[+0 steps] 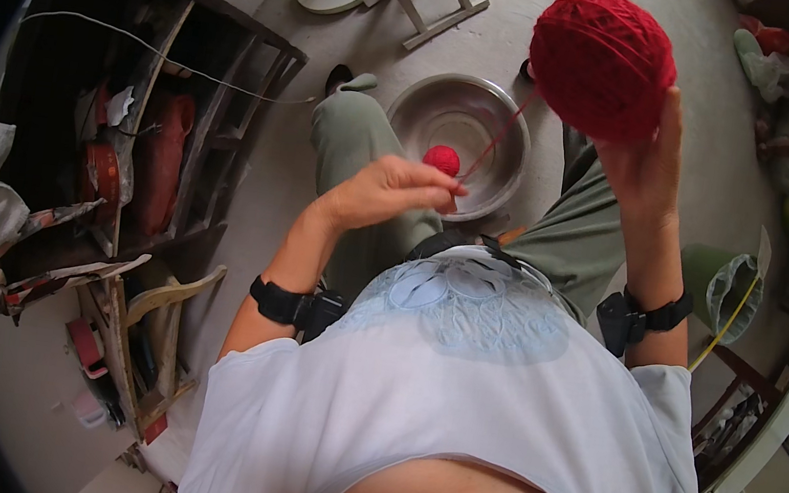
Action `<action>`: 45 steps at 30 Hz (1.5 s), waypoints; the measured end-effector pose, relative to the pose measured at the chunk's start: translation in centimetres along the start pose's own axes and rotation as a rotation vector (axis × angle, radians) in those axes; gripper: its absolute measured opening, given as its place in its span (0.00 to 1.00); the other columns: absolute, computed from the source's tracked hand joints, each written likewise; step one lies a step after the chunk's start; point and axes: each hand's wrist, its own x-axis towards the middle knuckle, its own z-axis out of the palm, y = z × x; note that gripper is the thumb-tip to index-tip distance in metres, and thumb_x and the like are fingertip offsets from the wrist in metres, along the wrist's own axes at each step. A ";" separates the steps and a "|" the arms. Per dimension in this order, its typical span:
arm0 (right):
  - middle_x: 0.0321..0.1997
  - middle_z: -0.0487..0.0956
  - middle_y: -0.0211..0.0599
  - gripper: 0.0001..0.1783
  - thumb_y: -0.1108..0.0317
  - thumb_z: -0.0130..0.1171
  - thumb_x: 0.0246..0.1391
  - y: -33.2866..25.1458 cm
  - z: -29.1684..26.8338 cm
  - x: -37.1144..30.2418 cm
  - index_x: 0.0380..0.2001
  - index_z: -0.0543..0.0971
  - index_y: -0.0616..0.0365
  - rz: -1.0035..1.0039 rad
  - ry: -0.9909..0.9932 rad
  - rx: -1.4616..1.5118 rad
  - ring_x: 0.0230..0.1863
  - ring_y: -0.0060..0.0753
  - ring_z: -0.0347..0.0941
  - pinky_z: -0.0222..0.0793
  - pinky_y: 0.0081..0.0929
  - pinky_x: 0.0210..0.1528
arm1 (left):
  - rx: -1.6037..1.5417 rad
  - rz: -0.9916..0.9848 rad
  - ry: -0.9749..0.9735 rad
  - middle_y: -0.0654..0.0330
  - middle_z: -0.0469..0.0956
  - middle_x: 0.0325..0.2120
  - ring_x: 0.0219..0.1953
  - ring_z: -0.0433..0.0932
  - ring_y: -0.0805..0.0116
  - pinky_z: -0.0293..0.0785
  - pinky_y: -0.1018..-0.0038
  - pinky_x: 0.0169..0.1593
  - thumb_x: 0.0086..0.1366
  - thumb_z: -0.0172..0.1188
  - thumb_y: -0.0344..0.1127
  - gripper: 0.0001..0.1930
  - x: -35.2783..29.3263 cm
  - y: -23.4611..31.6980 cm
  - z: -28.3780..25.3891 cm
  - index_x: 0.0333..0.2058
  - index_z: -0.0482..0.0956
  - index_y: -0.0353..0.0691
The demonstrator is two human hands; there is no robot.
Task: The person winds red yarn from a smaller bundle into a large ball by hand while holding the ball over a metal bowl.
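Nearest, your shirt [454, 402]; beside the basin [413, 114], your right hand [635, 173] cups the big ball [602, 65], left hand [387, 187] pinches yarn [495, 143], likely for tension.

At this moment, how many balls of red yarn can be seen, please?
2. The large ball is held in the right hand; the small ball is inside the metal basin. Any others hidden from view cannot be counted.

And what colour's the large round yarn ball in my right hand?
The large round yarn ball is red, clearest in the head view.
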 end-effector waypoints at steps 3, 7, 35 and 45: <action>0.60 0.73 0.44 0.36 0.54 0.63 0.58 0.6 -0.5 0.3 0.63 0.64 0.62 -0.006 0.120 -0.309 0.60 0.37 0.71 0.66 0.36 0.63 | 0.033 -0.064 -0.101 0.62 0.82 0.34 0.38 0.78 0.78 0.74 0.79 0.44 0.68 0.59 0.32 0.12 -0.8 2.8 1.2 0.47 0.82 0.32; 0.53 0.75 0.39 0.42 0.58 0.76 0.43 2.9 -0.2 -0.7 0.58 0.68 0.63 0.017 0.058 -0.873 0.54 0.32 0.72 0.68 0.28 0.58 | 0.189 0.027 -0.157 0.63 0.80 0.30 0.34 0.76 0.78 0.72 0.79 0.40 0.65 0.62 0.29 0.08 -0.8 7.1 1.6 0.41 0.83 0.33; 0.60 0.73 0.42 0.41 0.54 0.68 0.53 1.7 0.0 0.2 0.62 0.63 0.65 0.044 0.191 -0.347 0.59 0.34 0.71 0.65 0.34 0.64 | 0.000 -0.115 -0.073 0.62 0.82 0.31 0.35 0.79 0.76 0.74 0.79 0.42 0.65 0.62 0.29 0.08 -0.7 2.8 1.5 0.41 0.84 0.32; 0.54 0.75 0.43 0.46 0.53 0.78 0.38 3.3 1.6 -2.5 0.59 0.69 0.59 0.352 -0.282 -0.965 0.57 0.36 0.72 0.68 0.30 0.60 | 0.319 0.160 -0.088 0.63 0.78 0.28 0.33 0.75 0.75 0.69 0.78 0.39 0.61 0.64 0.26 0.02 1.0 9.6 -0.2 0.32 0.82 0.33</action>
